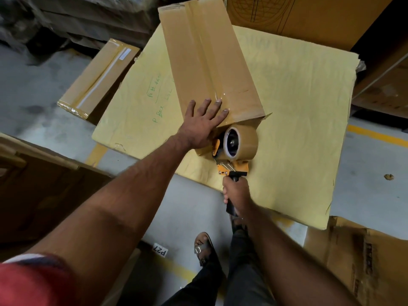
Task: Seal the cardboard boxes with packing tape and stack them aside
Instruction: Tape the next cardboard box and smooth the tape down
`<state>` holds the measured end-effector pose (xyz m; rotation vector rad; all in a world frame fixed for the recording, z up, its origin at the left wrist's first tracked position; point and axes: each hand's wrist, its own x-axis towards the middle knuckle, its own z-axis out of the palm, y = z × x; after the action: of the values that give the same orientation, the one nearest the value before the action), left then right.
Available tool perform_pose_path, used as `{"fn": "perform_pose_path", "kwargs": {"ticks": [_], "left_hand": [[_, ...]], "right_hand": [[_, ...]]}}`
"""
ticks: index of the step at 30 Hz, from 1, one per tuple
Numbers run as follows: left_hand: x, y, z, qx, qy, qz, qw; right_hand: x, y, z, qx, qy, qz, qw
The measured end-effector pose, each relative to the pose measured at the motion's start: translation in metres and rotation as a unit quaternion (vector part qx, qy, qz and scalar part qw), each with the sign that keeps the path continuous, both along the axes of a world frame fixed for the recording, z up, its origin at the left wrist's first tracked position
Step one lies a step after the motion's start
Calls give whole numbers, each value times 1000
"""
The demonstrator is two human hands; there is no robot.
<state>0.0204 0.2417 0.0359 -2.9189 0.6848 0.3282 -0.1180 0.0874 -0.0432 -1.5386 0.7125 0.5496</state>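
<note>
A long brown cardboard box (pixel 205 58) lies on a stack of yellow cardboard sheets (pixel 298 129), with clear tape running along its top seam. My left hand (pixel 204 122) presses flat on the box's near end, fingers spread over the tape. My right hand (pixel 236 195) grips the black handle of an orange tape dispenser (pixel 234 151). Its brown tape roll (pixel 241 143) sits against the box's near end face, just below the top edge.
A second taped box (pixel 97 78) lies on the floor to the left. Large brown cartons stand at the back right (pixel 309 16), at the lower right (pixel 362 261) and at the left (pixel 44 191). My sandalled foot (pixel 204 248) stands on the grey floor with yellow lines.
</note>
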Motion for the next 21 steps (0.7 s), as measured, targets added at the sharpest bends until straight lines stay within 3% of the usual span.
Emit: {"fn": "perform_pose_path", "kwargs": {"ticks": [7, 12, 15, 21], "left_hand": [[12, 21, 8, 5, 36, -22, 999], [2, 23, 9, -36, 13, 31, 999], [-2, 5, 4, -65, -37, 78, 994], [-21, -11, -51, -7, -215, 128, 968]], "right_hand": [[-32, -18, -9, -98, -46, -15, 994], [-34, -66, -13, -135, -89, -23, 986], [-30, -83, -24, -135, -99, -25, 986], [-28, -81, -20, -143, -70, -24, 987]]}}
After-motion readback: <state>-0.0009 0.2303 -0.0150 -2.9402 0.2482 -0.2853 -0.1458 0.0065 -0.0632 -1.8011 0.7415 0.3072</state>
